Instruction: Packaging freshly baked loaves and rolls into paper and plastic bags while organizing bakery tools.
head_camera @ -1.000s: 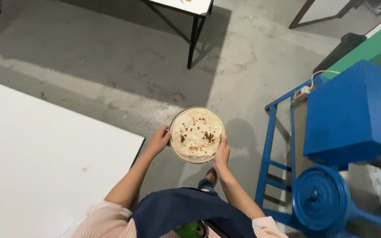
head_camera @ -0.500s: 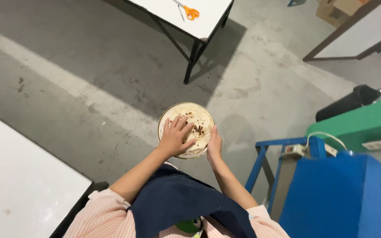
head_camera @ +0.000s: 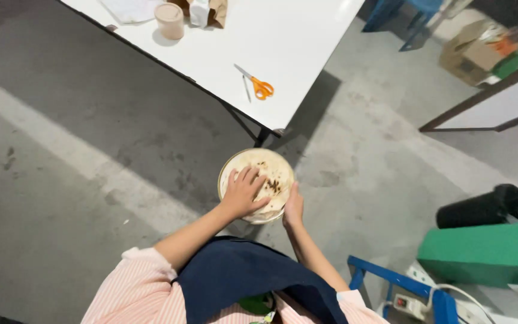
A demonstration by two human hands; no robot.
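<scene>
A round plate carries a pale flatbread with dark brown spots. It is held out in front of my body, over the concrete floor. My right hand grips the plate from below at its near right edge. My left hand lies flat on top of the flatbread, fingers spread, covering its near left part.
A white table stands ahead with orange-handled scissors, a round tan cup and a brown paper bag. A blue metal frame, a green block and a black bin are at the right.
The view has swung toward the white table, which is now closer. My left hand moved from the plate's rim onto the top of the flatbread. The right hand stays under the plate.
</scene>
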